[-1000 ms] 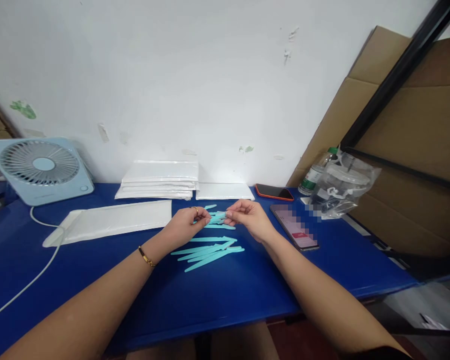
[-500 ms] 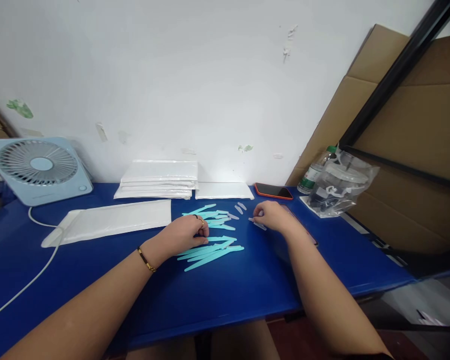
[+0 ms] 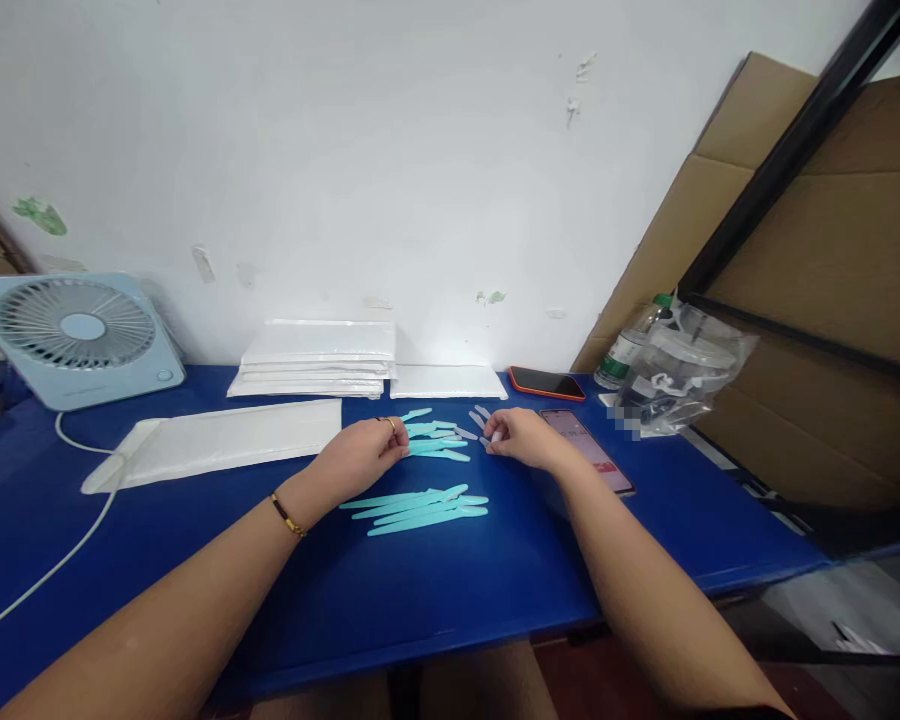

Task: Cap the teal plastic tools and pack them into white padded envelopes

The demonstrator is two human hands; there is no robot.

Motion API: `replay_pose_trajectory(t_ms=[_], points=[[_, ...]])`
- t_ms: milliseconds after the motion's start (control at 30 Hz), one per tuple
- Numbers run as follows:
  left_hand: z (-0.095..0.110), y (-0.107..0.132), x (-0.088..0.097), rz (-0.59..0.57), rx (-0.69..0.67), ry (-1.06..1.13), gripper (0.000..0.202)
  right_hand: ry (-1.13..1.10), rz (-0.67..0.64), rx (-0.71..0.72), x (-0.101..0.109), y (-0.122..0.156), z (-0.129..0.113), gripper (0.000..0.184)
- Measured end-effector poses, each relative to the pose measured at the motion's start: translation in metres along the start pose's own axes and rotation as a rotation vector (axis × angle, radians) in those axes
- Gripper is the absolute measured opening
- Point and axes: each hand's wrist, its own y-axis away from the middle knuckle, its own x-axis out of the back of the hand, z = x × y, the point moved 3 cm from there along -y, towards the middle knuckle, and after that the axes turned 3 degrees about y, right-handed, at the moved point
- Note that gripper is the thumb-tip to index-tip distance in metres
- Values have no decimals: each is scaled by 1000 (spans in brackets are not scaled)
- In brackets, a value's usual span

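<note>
Several thin turquoise plastic sticks lie on the blue table (image 3: 435,590) in two groups: a far cluster (image 3: 436,438) and a nearer row (image 3: 420,505). My left hand (image 3: 364,455), with a ring and a gold bracelet, rests with its fingers curled, their tips pinched on the left ends of the far cluster. My right hand (image 3: 521,438) lies on the table just right of that cluster, its fingers bent over small pale clear pieces (image 3: 478,418). What its fingertips hold is too small to name.
A stack of white padded envelopes (image 3: 316,358) stands by the wall, and one lies flat (image 3: 225,438) at left. A small blue fan (image 3: 79,340) with a white cable (image 3: 60,560) stands far left. Two phones (image 3: 547,382) (image 3: 596,455), a bottle (image 3: 630,345) and a plastic bag (image 3: 682,375) sit right.
A second ago both hands held a turquoise stick between them above the table. Both then dropped to the table; the right swung out right, then back to the clear pieces.
</note>
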Motion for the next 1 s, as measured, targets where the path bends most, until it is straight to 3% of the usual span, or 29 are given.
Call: replay_pose_trajectory(t_ms=[233, 600, 767, 900, 967, 1000], points=[[-12, -2, 2, 62, 30, 52, 18, -496, -53, 176, -2, 5, -16, 22], [-1, -3, 0, 70, -22, 15, 14, -609, -89, 189, -18, 4, -31, 27], [-2, -4, 1, 114, -48, -41, 15, -524, -13, 241, -25, -1, -40, 25], [4, 1, 9, 212, -97, -59, 26, -235, 215, 268, -2, 1, -29, 21], [10, 6, 9, 89, -141, -33, 26, -69, 274, 211, 16, 5, -14, 16], [14, 8, 7, -4, -161, -16, 26, -12, 231, 146, 23, 7, -5, 15]])
